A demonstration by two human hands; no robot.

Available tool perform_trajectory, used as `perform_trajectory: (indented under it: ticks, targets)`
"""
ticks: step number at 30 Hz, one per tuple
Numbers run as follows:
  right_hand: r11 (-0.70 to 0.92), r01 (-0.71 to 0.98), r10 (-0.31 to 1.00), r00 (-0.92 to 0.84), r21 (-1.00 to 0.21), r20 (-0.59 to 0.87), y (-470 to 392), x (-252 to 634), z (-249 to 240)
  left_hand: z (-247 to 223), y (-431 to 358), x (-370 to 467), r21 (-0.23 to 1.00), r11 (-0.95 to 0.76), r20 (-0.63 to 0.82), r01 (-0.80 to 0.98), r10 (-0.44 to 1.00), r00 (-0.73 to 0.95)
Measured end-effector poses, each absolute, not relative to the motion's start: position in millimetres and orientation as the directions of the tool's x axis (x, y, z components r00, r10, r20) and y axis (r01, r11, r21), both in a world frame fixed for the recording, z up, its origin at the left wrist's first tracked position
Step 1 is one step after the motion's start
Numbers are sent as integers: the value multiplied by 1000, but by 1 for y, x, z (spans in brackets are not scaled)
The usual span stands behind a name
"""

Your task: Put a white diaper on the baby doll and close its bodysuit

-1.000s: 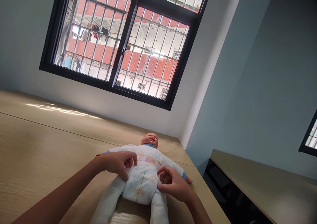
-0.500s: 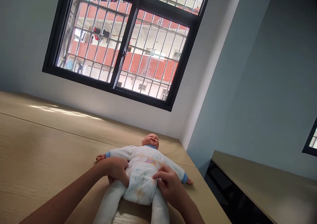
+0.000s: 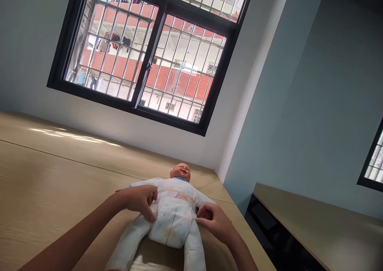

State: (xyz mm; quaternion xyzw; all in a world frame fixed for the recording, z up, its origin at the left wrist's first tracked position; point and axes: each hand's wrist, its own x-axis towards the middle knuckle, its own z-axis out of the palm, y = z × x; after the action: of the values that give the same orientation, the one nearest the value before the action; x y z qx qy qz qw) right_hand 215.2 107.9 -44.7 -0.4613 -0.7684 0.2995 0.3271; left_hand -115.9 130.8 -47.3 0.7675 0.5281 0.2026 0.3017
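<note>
A baby doll (image 3: 181,171) in white clothing with blue cuffs lies on its back, head toward the window and legs toward me. Around its hips is a white diaper (image 3: 172,223) with a coloured waist strip and a line down the front. My left hand (image 3: 139,201) is at the diaper's left edge, thumb and curled fingers apart, the thumb touching near the leg opening. On the other side, my right hand (image 3: 215,222) has thumb and fingertips pinched at the diaper's edge by the hip. The doll's hands are mostly hidden behind mine.
The doll rests on a wooden tabletop (image 3: 60,183) with a seam across it. Beyond stands a wall with a barred, black-framed window (image 3: 140,63). To the right, past a gap, is another wooden-topped table (image 3: 314,219) with a dark side.
My right hand has moved outward from the diaper's front to its side edge. My left hand has shifted slightly, its thumb and fingers more apart. The view has tilted a little.
</note>
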Motion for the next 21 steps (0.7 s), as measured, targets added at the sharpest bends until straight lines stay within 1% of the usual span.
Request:
perform_trajectory:
  ticks: [2,4,6,7,8,9,10,11,13,14,15,16,17,19,21]
  targets:
    - [401,561,905,-364,-725,219,107,207,-48,-48,128,-109,621,-359,77,696,913,402]
    - [423,622,905,-324,-659,276,107,195,-54,-48,123,-97,518,-459,217,722,887,408]
    - [444,663,893,-277,-602,354,107,185,-59,-47,117,-85,402,-510,322,760,856,403]
    - [445,666,890,-258,-599,375,108,181,-61,-47,114,-81,363,-517,350,775,847,401]
    - [433,649,897,-240,-626,372,109,179,-61,-46,112,-78,348,-519,364,781,842,398]
    - [396,617,916,-216,-680,338,110,179,-61,-45,111,-76,362,-515,368,777,845,389]
    - [332,571,943,-191,-750,272,110,181,-59,-43,110,-76,411,-500,355,763,858,371]
    - [247,514,968,-166,-821,188,110,183,-55,-40,110,-76,495,-452,313,742,890,333]
    - [49,395,993,-117,-917,2,107,188,-47,-34,109,-77,711,-252,126,656,964,234]
    - [-29,343,992,-106,-939,-69,105,189,-42,-31,108,-78,798,-130,12,589,980,201]
    - [-77,295,987,-112,-953,-115,102,190,-38,-28,108,-78,855,-23,-83,517,980,182]
    - [-96,247,983,-132,-964,-132,98,189,-35,-26,107,-77,892,50,-143,449,974,177]
    - [-97,199,979,-160,-975,-130,95,186,-33,-25,106,-77,917,84,-163,389,971,177]
    - [-81,100,972,-214,-992,-101,90,179,-32,-25,105,-75,952,92,-152,293,971,187]
    - [-96,3,969,-229,-995,-95,87,171,-35,-27,105,-73,975,110,-153,194,963,222]
